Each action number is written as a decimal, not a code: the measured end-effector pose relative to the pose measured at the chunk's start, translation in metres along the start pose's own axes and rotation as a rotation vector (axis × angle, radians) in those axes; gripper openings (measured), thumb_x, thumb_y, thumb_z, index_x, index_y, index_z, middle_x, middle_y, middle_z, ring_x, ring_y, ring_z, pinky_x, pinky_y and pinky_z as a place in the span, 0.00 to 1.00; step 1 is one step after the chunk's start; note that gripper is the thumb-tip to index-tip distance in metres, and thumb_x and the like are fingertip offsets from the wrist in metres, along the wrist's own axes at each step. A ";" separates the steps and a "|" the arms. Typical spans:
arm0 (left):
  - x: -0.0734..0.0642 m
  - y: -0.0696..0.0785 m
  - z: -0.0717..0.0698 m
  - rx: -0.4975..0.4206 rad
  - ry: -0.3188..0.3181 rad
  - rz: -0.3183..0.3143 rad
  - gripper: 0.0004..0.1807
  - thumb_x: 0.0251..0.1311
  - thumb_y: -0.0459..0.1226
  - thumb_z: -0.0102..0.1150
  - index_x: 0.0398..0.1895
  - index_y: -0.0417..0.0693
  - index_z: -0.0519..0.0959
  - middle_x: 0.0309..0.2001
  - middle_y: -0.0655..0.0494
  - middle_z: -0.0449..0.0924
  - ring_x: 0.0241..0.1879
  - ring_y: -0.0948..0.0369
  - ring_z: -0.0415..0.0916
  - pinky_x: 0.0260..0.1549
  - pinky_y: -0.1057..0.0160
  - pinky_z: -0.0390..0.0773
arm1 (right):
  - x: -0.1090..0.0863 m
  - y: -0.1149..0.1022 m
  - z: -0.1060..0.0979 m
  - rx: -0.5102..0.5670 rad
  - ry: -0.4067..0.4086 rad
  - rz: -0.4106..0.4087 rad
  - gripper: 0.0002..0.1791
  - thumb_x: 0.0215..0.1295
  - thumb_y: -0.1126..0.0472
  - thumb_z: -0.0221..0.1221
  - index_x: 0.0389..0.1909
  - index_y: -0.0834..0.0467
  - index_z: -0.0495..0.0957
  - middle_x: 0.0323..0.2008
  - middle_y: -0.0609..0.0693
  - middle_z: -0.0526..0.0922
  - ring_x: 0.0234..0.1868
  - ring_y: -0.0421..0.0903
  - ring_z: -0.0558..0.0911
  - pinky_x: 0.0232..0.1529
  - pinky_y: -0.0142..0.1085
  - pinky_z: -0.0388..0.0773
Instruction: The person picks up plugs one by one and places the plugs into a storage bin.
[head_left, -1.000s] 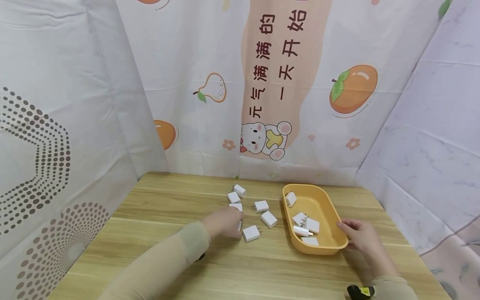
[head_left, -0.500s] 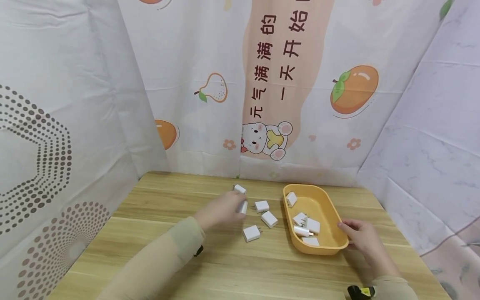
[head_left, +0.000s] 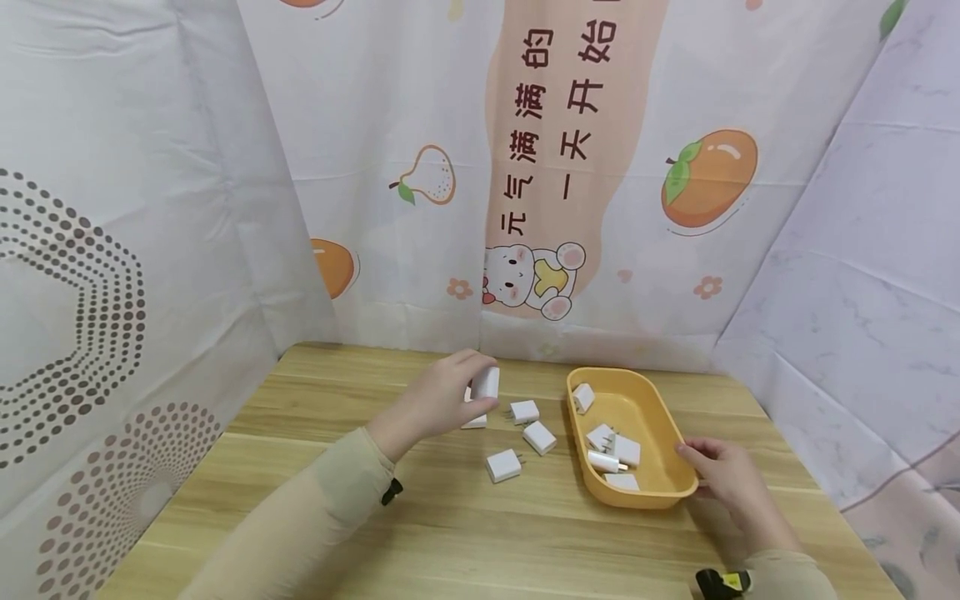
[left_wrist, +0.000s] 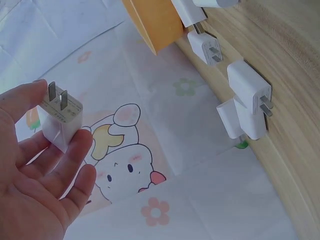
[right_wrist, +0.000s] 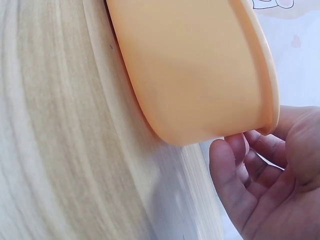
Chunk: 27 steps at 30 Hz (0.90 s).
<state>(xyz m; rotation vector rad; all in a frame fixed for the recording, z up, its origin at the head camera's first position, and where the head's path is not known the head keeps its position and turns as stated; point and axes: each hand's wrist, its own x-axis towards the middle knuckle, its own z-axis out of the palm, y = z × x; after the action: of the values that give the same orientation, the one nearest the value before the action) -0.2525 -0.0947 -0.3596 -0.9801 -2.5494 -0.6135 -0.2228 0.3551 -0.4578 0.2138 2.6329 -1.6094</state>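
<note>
Between the thumb and fingers of my left hand (head_left: 435,398) is a white charger plug (head_left: 486,383), held up above the table. Its two metal prongs (left_wrist: 63,100) face the camera in the left wrist view. Partly behind that hand lies another white charger (head_left: 474,422). Several more sit to its right, among them one charger (head_left: 523,412), a second charger (head_left: 539,437) and a nearer charger (head_left: 503,466). My right hand (head_left: 723,479) grips the orange tray (head_left: 678,498) at its near right corner, thumb at the rim and fingers beneath it. Several chargers (head_left: 624,451) lie inside the tray.
The wooden table (head_left: 480,542) stands against a printed cloth (head_left: 420,275) at the back. More cloth hangs at the left (head_left: 187,250) and right sides. A black strap (head_left: 720,583) is on my right wrist.
My left hand has moved from the near chargers to the back of the group and now lifts a charger. The right hand and the tray have stayed in place.
</note>
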 end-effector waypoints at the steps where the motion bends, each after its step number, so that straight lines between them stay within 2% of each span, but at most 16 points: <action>1: 0.000 0.001 -0.001 0.000 -0.001 0.004 0.27 0.61 0.46 0.72 0.60 0.47 0.78 0.53 0.54 0.80 0.45 0.61 0.79 0.41 0.63 0.82 | 0.000 0.000 0.000 -0.002 -0.001 0.001 0.29 0.76 0.55 0.58 0.63 0.77 0.70 0.52 0.68 0.81 0.39 0.49 0.86 0.34 0.44 0.86; 12: 0.006 0.007 0.004 0.018 -0.051 -0.025 0.28 0.62 0.47 0.71 0.63 0.47 0.78 0.55 0.55 0.79 0.45 0.61 0.78 0.42 0.62 0.82 | 0.001 0.002 0.000 -0.014 0.016 -0.004 0.29 0.75 0.54 0.59 0.62 0.76 0.71 0.49 0.65 0.83 0.39 0.47 0.85 0.33 0.43 0.86; 19: 0.021 0.016 0.018 0.029 -0.104 -0.035 0.30 0.63 0.50 0.69 0.64 0.47 0.76 0.57 0.55 0.79 0.47 0.61 0.78 0.43 0.63 0.81 | 0.002 0.003 -0.001 -0.014 0.014 -0.002 0.29 0.75 0.54 0.60 0.62 0.75 0.72 0.49 0.64 0.83 0.38 0.47 0.85 0.32 0.43 0.86; 27: 0.043 0.030 0.039 -0.005 -0.105 -0.014 0.29 0.62 0.49 0.70 0.64 0.49 0.77 0.57 0.57 0.78 0.47 0.63 0.77 0.43 0.67 0.79 | 0.002 0.001 -0.002 -0.036 0.009 0.008 0.27 0.76 0.54 0.59 0.60 0.74 0.73 0.48 0.64 0.83 0.38 0.48 0.85 0.33 0.43 0.86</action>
<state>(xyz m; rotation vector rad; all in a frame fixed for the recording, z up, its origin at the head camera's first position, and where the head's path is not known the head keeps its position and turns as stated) -0.2679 -0.0319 -0.3655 -1.0225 -2.6498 -0.5870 -0.2243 0.3571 -0.4582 0.2295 2.6620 -1.5609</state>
